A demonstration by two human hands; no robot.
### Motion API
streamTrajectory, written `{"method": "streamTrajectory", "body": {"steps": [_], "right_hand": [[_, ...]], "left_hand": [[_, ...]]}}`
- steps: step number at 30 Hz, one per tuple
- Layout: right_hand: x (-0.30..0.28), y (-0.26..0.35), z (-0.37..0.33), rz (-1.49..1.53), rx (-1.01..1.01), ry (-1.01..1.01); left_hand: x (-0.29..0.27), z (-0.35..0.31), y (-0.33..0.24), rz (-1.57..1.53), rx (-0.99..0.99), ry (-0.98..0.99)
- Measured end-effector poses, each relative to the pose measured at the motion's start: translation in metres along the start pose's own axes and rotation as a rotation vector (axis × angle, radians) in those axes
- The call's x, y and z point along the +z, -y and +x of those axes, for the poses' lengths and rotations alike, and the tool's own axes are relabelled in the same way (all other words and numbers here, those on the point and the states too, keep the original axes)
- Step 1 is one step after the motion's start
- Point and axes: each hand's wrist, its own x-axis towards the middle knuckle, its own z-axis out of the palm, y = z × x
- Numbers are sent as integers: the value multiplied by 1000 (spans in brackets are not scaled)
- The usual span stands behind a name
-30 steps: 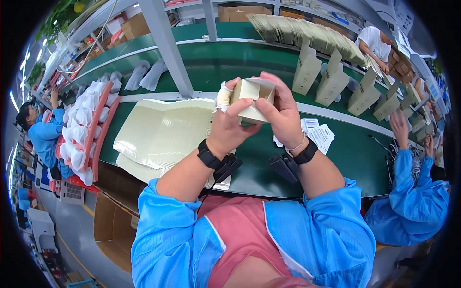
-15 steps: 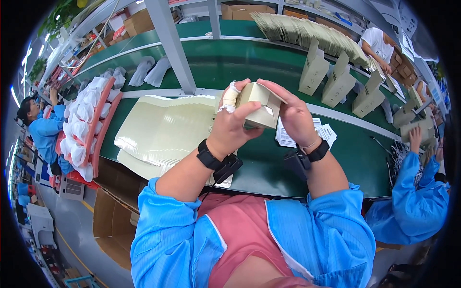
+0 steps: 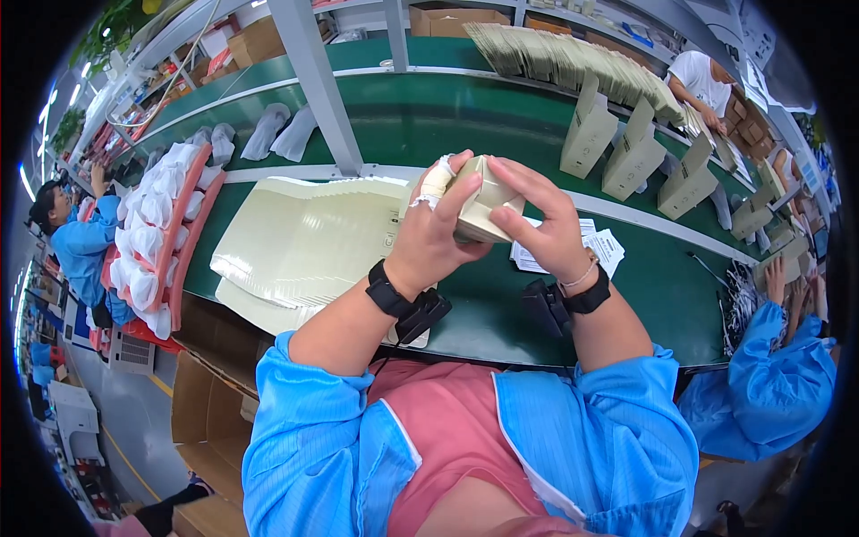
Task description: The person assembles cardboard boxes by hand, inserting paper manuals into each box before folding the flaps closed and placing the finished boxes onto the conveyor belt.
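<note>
Head view shows a long green table (image 3: 644, 313) as the largest thing, with a metal rail (image 3: 626, 215) running along its far side. Beyond the rail, a dense row of flat cartons (image 3: 573, 67) leans on edge, probably packed so that each one props its neighbour. To the left on the table, a fanned stack of cream carton blanks (image 3: 304, 233) lies flat, its edges staggered, likely to let single sheets lift off easily. Farther left, red trays (image 3: 183, 242) stand tilted and bear white-wrapped pieces (image 3: 148, 215), perhaps bagged against scratches. Upright cartons (image 3: 586, 143) stand spaced out across the rail with one tall flap raised, which seems to keep their mouths reachable. The left hand (image 3: 429, 219) curls around the left side of a folded cream carton (image 3: 491, 191), thumb against fingers with the carton between; the right hand (image 3: 550, 224) grips the opposite side, fingers over the far edge and thumb pressing the near face. That carton hangs tilted in the air above the table, apparently gripped from both sides so its walls stay square; whether its flaps are shut cannot be told. Printed leaflets (image 3: 604, 246) lie overlapping just beyond the right wrist. Small dark print marks the upright cartons and fine lines fill the leaflets, but no brand can be made out. Smallest is the pale finger wrap (image 3: 436, 182) on the left hand.
</note>
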Motion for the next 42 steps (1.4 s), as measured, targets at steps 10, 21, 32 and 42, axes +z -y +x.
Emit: {"method": "streamTrajectory", "body": {"steps": [10,21,32,42], "right_hand": [[-1,15,-8,123,374,-37],[-16,-19,-40,-558,-547,525],[-76,-117,-88,-414,272,667],[-77,-25,1,-402,-297,-213]], "left_hand": [[2,-1,-2,82,121,39],[-5,-13,19,-1484,-1127,-205],[-7,-25,41,-672,-1068,52],[-13,-12,8,-260,-787,332]]}}
